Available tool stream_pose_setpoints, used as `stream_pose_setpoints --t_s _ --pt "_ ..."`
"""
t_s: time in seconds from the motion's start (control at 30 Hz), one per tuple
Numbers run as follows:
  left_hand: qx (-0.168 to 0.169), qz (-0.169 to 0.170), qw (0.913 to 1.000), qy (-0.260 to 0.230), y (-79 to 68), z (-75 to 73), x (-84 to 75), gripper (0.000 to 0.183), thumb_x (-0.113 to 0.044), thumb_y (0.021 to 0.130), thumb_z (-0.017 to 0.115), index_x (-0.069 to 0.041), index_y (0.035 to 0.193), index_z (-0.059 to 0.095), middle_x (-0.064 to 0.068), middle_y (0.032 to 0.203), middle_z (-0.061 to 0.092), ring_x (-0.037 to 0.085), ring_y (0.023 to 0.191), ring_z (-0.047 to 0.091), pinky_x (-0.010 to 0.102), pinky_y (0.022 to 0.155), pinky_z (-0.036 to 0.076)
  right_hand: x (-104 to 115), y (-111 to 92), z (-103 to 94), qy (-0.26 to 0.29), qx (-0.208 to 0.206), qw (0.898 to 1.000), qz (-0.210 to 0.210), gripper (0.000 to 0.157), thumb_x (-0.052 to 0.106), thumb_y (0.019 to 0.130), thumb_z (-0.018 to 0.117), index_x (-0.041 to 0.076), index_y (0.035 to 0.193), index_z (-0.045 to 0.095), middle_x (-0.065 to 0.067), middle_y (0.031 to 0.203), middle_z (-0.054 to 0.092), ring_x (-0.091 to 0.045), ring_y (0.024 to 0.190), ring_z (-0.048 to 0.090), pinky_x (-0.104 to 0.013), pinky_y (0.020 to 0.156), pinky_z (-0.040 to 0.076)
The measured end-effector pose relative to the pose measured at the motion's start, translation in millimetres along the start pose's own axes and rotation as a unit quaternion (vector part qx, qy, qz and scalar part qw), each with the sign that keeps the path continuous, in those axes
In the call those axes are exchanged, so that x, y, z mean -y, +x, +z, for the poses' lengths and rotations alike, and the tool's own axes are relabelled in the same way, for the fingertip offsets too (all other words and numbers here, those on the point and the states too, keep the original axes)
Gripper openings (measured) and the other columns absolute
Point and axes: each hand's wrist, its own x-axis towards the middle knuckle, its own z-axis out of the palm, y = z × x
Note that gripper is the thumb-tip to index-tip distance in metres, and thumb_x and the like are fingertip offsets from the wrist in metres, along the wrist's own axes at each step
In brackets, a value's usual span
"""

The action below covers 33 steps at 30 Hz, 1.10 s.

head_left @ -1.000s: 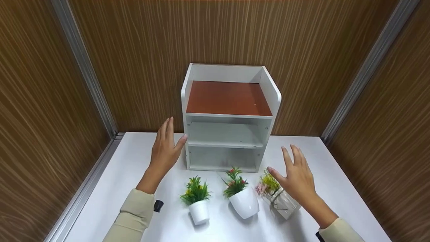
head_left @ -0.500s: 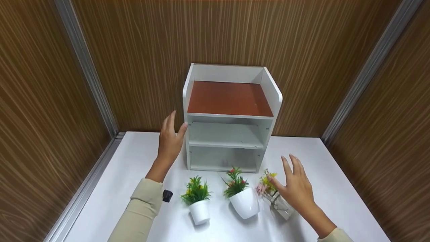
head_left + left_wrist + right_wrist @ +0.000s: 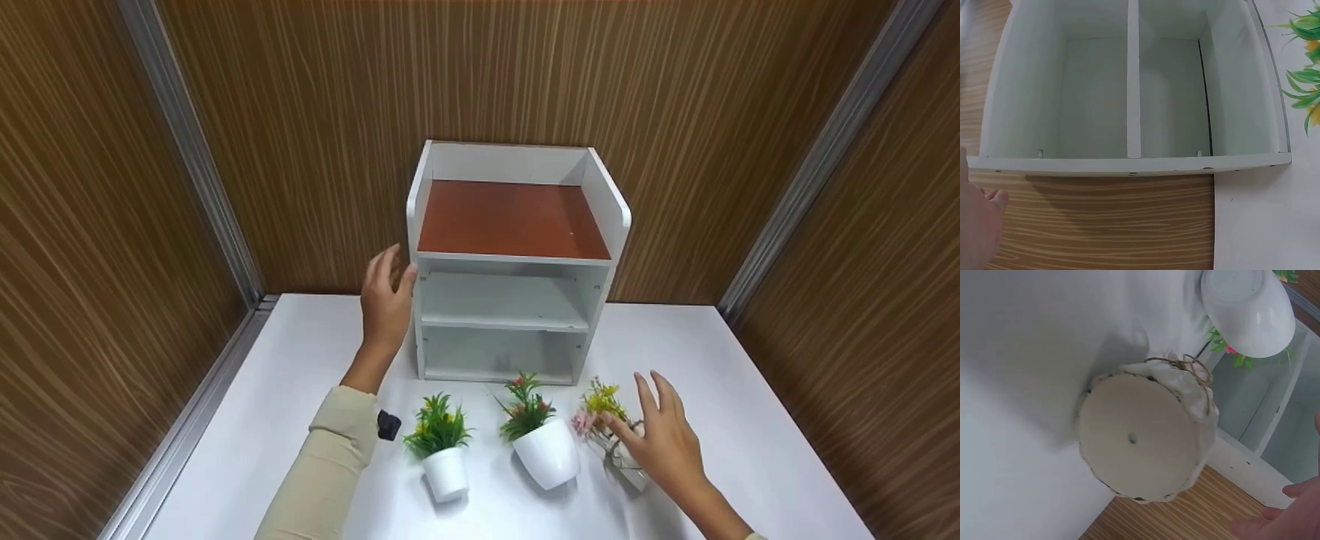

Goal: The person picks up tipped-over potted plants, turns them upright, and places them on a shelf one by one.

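Note:
My left hand (image 3: 386, 307) is raised beside the left side of a small white shelf unit (image 3: 504, 328) with a reddish-brown top. Its fingers are slightly bent and hold nothing; whether the thumb touches the panel I cannot tell. Above the rightmost potted plant hovers my right hand (image 3: 667, 442), fingers spread and apart from one another. That plant has yellow and pink flowers (image 3: 604, 401) and a whitish pot (image 3: 1140, 436) tied with brown string, lying on its side, partly hidden by the hand. The right wrist view shows the pot's round base with a small hole.
Two more potted plants lie tipped on the white table (image 3: 315, 352): one in a small white pot (image 3: 446, 474), one in a larger glossy white pot (image 3: 547, 454). Wood-patterned panels (image 3: 300, 150) enclose the back and sides, joined by metal corner strips.
My left hand has moved up and right, closer to the shelf unit's side, its fingers bending a little. My right hand has come down toward the front over the string-tied pot.

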Motion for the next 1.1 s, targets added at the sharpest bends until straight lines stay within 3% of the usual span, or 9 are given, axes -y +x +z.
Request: stream_pose_setpoints --t_s 0.23,0.57,0.73,1.1 --pt "-0.011 0.01 0.9994 -0.03 7.5 9.8 -3.9 0.051 -0.03 0.103 0.059 -0.008 0.148 0.047 0.009 0.146 0.046 0.026 0.135 0.05 0.03 0.111 0.044 -7 -7 6.0 0.005 0.039 0.999 0.031 0.087 0.053 0.093 0.067 0.006 0.157 0.031 -0.023 0.159 0.024 -0.043 0.145 0.026 -0.057 0.08 0.053" --pt "-0.035 0.007 0.9978 -0.056 15.4 19.8 -5.6 0.05 -0.023 0.103 0.06 -0.002 0.146 0.047 0.015 0.139 0.052 0.028 0.129 0.053 0.042 0.109 0.047 -14 -15 15.1 0.005 0.052 0.998 0.043 0.09 0.059 0.092 0.065 0.006 0.156 0.032 -0.024 0.157 0.028 -0.045 0.144 0.029 -0.06 0.083 0.052" --pt "-0.042 0.005 0.9977 -0.053 15.9 23.9 -5.4 0.048 -0.027 0.104 0.059 -0.003 0.144 0.049 0.013 0.138 0.052 0.023 0.128 0.054 0.04 0.108 0.048 -20 -22 18.0 0.004 0.064 0.996 0.057 0.091 0.06 0.091 0.065 0.005 0.156 0.033 -0.025 0.156 0.028 -0.046 0.143 0.03 -0.063 0.086 0.051" --pt "-0.056 0.0 0.9977 -0.036 16.8 23.4 -6.3 0.046 -0.03 0.104 0.057 -0.005 0.143 0.051 0.01 0.136 0.055 0.018 0.126 0.056 0.026 0.105 0.048 -30 -32 20.9 0.005 0.083 0.994 0.074 0.094 0.063 0.088 0.067 0.004 0.154 0.036 -0.028 0.153 0.034 -0.048 0.14 0.036 -0.065 0.088 0.049"
